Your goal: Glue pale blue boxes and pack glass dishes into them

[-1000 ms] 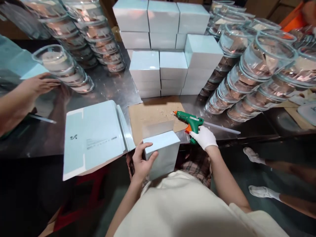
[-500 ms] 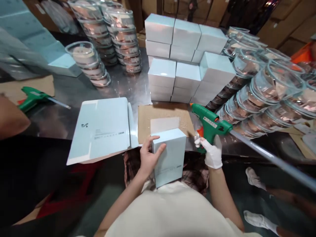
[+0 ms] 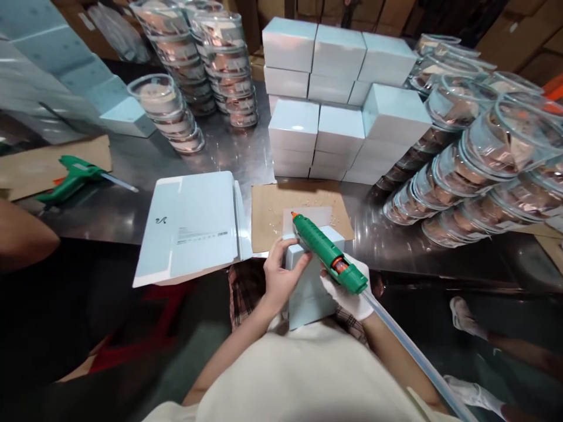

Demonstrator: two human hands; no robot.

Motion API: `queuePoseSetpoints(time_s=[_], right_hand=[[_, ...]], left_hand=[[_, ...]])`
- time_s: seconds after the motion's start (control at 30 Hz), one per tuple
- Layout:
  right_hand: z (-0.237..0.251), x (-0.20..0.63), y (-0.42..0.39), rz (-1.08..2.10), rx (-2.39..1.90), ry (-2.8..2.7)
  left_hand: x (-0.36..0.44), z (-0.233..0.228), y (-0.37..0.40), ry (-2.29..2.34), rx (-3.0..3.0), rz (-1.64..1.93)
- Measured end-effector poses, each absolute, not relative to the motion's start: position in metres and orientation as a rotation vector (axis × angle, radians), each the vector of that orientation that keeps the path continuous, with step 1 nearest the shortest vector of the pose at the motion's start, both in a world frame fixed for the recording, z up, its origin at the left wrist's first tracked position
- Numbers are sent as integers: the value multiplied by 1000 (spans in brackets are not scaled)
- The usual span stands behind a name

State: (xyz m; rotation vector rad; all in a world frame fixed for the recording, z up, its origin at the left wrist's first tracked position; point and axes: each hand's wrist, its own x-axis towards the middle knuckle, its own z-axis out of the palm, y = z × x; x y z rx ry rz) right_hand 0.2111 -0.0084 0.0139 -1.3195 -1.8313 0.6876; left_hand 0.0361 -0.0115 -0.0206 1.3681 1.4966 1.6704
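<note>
My left hand (image 3: 281, 272) grips the left side of a pale blue box (image 3: 310, 296), thumb on its face and fingers over the top edge. The box stands upright at my lap against the table edge, with a white flap (image 3: 323, 215) raised at its far side. My right hand (image 3: 352, 293), in a white glove, is closed around a green glue gun (image 3: 323, 246). A long clear glue stick (image 3: 404, 346) sticks out of the gun's back. Its orange nozzle is over the left end of the flap; whether they touch I cannot tell. The gun hides part of the box.
Cardboard (image 3: 268, 205) lies under the flap. Flat blue box blanks (image 3: 193, 228) are stacked at left, near another glue gun (image 3: 74, 176) and a person's arm (image 3: 24, 234). White boxes (image 3: 338, 126) stand behind, with stacked clear tubs (image 3: 475, 152) at right and more tubs (image 3: 229, 70) at back left.
My right hand has brought the glue gun leftward from beside the box to over its top, nozzle at the flap. My left hand still holds the box. The view has shifted slightly.
</note>
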Motion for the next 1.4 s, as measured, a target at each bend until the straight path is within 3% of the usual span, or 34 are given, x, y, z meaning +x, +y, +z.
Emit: queuePoseSetpoints(time_s=[0.23,0.47,0.7,0.87,0.97,1.1,1.17,1.4], right_hand=[[13,213,-1,640,-1287,-1814],[-2,260,13,1062,-1615,-1161],[-20,264,73,1315,-1729,-1021],[8,292,78,1172,-1903,-1066],[26,278,66,1031,-1705,-1215],[27,242,61,1468,-1251,-1333],[21,238,60,1532,-1166,-1321],[29,262,49,1353,-676,-2130]], left_hand=[[34,-25,-16,1533,1413,1701],[22,-32,-23,1597,1327,1676],[13,-32,-24,1562,1337,1717],[11,-28,-26,1463,1285,1740],[14,-29,-27,1403,1299,1672],[19,-33,-28,1334,1299,1611],[18,-37,-27,1311,1228,1623],[4,-48,-22,1149,1138,1708]])
